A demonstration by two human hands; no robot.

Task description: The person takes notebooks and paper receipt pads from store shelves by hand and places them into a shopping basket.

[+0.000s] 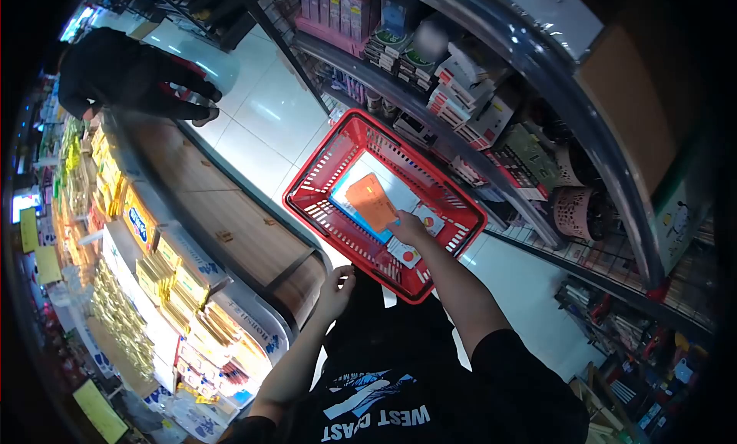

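Observation:
A red plastic shopping basket (pixel 313 165) stands in front of me, between a display counter and tall shelves. My right hand (pixel 408 227) reaches down inside it, closed on the lower corner of an orange packet (pixel 370 202). Beneath the packet lies a white and blue flat item (pixel 347 181), and a white package with a red dot (pixel 402 252) rests near the basket's near end. My left hand (pixel 336 290) hangs by the basket's near left side, its fingers curled, with nothing visible in them.
To the left, a curved display counter (pixel 230 206) bears many yellow packages (pixel 161 271). Shelves (pixel 445 129) with boxed goods and a pink woven bin (pixel 576 214) run along the right. A person in dark clothes (pixel 130 75) bends over the counter at the upper left.

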